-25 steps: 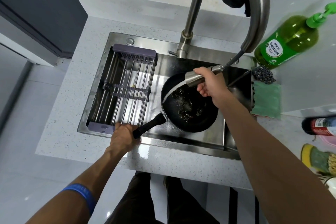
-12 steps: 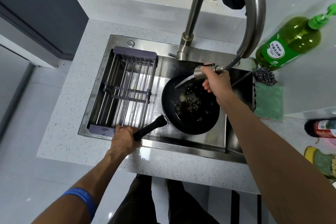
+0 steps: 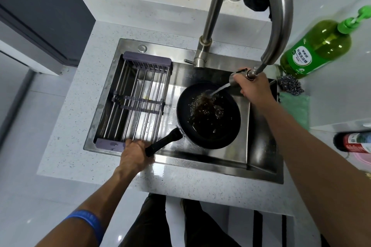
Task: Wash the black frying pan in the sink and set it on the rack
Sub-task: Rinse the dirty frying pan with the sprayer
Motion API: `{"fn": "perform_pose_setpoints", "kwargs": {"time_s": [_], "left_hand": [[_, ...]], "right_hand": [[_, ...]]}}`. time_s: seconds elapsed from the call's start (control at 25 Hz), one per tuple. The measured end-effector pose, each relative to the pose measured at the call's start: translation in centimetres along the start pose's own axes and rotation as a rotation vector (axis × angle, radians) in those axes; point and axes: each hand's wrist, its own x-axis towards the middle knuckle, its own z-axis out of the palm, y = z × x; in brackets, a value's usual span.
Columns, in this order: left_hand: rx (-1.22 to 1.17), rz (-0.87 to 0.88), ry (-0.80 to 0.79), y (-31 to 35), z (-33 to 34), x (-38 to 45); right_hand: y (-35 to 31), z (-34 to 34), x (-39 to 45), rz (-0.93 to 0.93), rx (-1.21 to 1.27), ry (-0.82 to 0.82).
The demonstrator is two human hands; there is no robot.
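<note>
Left hand (image 3: 134,154) grips pan (image 3: 208,115) handle; right hand (image 3: 254,86) aims sprayer (image 3: 237,78) into it.

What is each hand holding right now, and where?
Left hand grips the frying pan by its handle end; right hand grips the pull-out sprayer head.

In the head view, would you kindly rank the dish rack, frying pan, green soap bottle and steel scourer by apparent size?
1. Dish rack.
2. Frying pan, handle included.
3. Green soap bottle; close to the pan, and lens distortion leaves this unsure.
4. Steel scourer.
</note>
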Motion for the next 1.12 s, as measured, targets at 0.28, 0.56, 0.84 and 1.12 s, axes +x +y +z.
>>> {"fn": "perform_pose_setpoints", "kwargs": {"time_s": [0.28, 0.56, 0.84, 1.12], "left_hand": [[-0.017, -0.029, -0.02, 0.1, -0.3, -0.2], [-0.024, -0.041, -0.016, 0.4, -0.5, -0.3], [-0.022, -0.028, -0.013, 0.4, -0.7, -0.5], [-0.002, 0.003, -0.003, 0.4, -0.5, -0.7]], "right_hand": [[0.0, -2.0, 0.2, 0.024, -0.414, 0.033], [-0.8, -3.2, -0.8, 0.12, -0.643, -0.099], [-0.3, -2.0, -2.4, 0.127, -0.351, -0.258], [-0.2, 1.0, -2.8, 0.117, 0.018, -0.266]]}}
